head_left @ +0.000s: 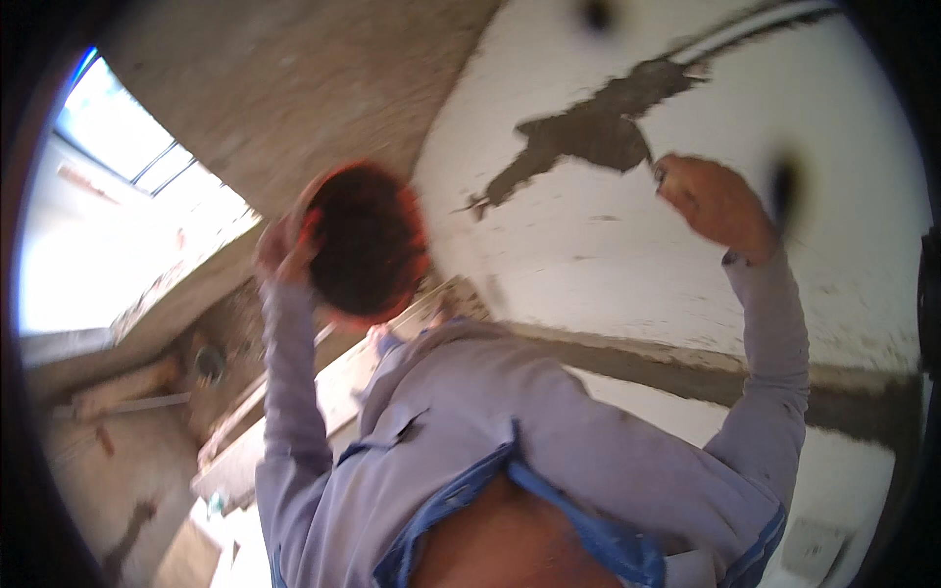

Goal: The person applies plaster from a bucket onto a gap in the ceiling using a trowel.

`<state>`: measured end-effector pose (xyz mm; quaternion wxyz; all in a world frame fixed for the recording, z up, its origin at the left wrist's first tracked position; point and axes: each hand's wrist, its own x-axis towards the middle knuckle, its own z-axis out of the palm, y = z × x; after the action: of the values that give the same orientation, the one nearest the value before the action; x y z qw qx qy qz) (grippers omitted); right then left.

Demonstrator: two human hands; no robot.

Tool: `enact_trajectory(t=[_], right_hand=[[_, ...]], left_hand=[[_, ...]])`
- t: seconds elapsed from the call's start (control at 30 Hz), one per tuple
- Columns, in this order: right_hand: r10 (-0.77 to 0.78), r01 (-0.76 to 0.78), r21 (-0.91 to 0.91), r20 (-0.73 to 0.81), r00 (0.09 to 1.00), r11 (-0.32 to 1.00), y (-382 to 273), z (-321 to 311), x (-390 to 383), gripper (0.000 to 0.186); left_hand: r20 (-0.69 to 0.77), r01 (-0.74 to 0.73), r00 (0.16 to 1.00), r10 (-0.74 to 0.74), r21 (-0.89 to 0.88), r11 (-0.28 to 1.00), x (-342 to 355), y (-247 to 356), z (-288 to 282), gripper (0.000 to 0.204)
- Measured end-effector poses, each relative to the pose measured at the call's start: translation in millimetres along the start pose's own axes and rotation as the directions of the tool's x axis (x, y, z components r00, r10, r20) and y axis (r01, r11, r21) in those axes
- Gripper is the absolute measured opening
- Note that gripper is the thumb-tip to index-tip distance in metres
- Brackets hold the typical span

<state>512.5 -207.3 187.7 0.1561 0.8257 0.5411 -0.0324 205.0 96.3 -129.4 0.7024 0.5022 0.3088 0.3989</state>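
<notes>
My left hand grips the rim of a round orange-red bucket, with dark material inside that looks like mortar. On the right, my right hand is closed round the handle of a trowel. The mortar-grey blade lies against the white wall, over a wet grey mortar patch, and is hard to tell apart from it. Most of the handle is hidden in my fist. From the patch, a dark groove runs up to the right.
A bare brown plastered wall meets the white one at a corner. At far left is a bright barred window opening. Below, a white plank-like ledge lies beside my body, with rubble and boards lower left. A socket plate sits lower right.
</notes>
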Motion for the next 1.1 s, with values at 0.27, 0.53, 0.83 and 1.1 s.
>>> enact_trajectory(t=[0.27,0.53,0.83,1.1], right_hand=[[-0.221,0.213,-0.068,-0.163,0.961,0.975,-127,63,58,0.025],[-0.398,0.371,-0.149,-0.235,0.887,0.916,-152,106,46,0.029],[-0.347,0.399,0.517,-0.199,0.917,0.757,-151,120,63,0.019],[-0.252,0.254,0.21,-0.035,0.967,0.944,-129,71,30,0.014]], left_hand=[[0.323,-0.183,0.93,0.177,-0.012,0.983,30,89,89,0.021],[0.352,-0.225,0.913,0.206,0.013,0.974,31,110,116,0.017],[0.347,-0.293,0.893,0.286,-0.036,0.956,0,75,109,0.015],[0.363,-0.348,0.857,0.366,-0.116,0.93,14,52,112,0.017]])
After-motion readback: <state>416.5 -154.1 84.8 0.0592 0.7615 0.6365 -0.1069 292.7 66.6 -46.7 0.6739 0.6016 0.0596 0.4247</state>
